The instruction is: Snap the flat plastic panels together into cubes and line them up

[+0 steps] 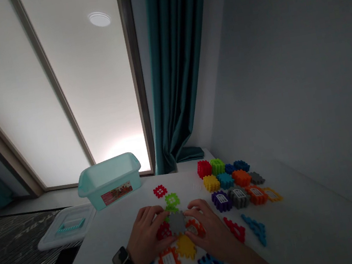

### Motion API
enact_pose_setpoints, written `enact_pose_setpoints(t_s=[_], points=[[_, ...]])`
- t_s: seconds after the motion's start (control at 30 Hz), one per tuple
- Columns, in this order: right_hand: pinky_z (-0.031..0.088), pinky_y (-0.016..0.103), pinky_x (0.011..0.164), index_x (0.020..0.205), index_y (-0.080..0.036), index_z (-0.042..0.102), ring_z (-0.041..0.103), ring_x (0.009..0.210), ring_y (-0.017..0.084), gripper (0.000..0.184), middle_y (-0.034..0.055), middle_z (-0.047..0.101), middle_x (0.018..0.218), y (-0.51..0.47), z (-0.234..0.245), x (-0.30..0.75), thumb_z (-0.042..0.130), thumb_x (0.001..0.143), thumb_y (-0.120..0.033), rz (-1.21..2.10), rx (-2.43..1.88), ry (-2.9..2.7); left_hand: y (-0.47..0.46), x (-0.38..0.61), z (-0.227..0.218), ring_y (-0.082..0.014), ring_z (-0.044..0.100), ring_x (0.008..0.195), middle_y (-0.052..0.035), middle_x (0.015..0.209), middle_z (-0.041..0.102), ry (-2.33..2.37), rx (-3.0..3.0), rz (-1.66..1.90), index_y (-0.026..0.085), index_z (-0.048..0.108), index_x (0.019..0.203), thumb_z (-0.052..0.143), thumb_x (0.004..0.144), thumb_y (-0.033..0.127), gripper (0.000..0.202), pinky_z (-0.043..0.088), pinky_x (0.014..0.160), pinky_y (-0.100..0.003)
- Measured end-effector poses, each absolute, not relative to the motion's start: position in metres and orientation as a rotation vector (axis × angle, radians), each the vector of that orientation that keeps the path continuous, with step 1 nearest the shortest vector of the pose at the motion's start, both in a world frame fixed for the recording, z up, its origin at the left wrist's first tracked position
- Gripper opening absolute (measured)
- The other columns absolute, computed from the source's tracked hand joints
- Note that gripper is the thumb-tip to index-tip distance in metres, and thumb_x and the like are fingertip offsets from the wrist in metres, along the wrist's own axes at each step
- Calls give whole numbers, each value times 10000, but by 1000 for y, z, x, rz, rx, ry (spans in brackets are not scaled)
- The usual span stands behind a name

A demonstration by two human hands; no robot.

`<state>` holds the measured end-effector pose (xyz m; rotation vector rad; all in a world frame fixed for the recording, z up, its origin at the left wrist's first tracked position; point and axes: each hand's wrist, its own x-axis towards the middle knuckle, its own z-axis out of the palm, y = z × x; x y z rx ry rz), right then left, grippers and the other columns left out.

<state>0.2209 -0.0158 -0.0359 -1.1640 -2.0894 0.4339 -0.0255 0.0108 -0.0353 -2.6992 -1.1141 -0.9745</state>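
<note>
Both hands meet around a grey square interlocking tile (pixel 177 223) with notched edges. My left hand (pixel 150 231), with a watch on its wrist, grips the tile's left side. My right hand (pixel 208 225) has its fingers on the right side. A red tile (pixel 164 231) and a green tile (pixel 171 209) adjoin the grey one, and an orange tile (pixel 194 227) shows by my right fingers. Just below lies a yellow tile (pixel 186 247). Whether these pieces are joined to the grey tile I cannot tell.
An open teal bin (pixel 110 181) stands at the back left beside its clear lid (pixel 67 227). Stacked tiles (pixel 226 180) in several colours sit at the back right. Red (pixel 235 229) and blue (pixel 255 229) pieces lie to my right; an orange window tile (pixel 169 263) lies in front.
</note>
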Motion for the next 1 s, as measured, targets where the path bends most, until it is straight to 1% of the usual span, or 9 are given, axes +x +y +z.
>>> enact_pose_setpoints(t_s=[0.13,0.33,0.47,0.63,0.83,0.9,1.0], points=[[493,414,1000,1163,-265,564,534,1148,263,336,89,481,1242,-16,-36,221,643,842,-208,490,-1136,-2084,10,-26,-38,-287,587,1000,-112,1158,624,-1080,-2693,-964,229,601,1215,740,817,465,483,500,909,-455],[486,381,1004,1170,-259,550,542,1142,240,307,76,494,1211,-18,-30,220,621,874,-216,636,-1107,-2036,10,-27,-41,-285,588,1034,-143,1219,590,-958,-2647,-1076,214,597,1208,639,900,477,408,539,883,-441],[472,393,1012,1165,-249,541,536,1140,235,272,71,492,1188,-20,-26,220,602,901,-221,725,-1071,-1999,9,-24,-36,-270,598,1017,-154,1204,595,-853,-2594,-1148,191,583,1206,593,941,468,383,562,851,-427],[480,398,998,1156,-243,532,542,1116,229,233,67,490,1165,-21,-24,219,570,928,-214,790,-1050,-1981,7,-23,-32,-260,615,997,-149,1188,609,-843,-2598,-1170,196,585,1213,608,935,466,388,575,838,-409],[508,408,963,1162,-243,536,569,1085,235,231,71,518,1141,-20,-27,221,580,935,-250,737,-1036,-2014,9,-24,-39,-264,623,1008,-144,1191,604,-893,-2630,-1193,206,593,1227,637,913,482,421,577,847,-400],[520,409,952,1163,-246,543,573,1096,243,245,77,534,1155,-19,-28,221,594,923,-242,663,-1051,-2035,9,-25,-39,-266,622,1014,-141,1191,597,-907,-2628,-1221,207,598,1219,641,909,481,415,574,856,-404],[518,420,979,1188,-251,549,565,1151,255,292,91,558,1215,-18,-29,221,607,905,-206,473,-1057,-2069,7,-24,-37,-268,617,1034,-138,1196,581,-950,-2649,-1258,209,592,1219,663,895,476,426,569,869,-403]])
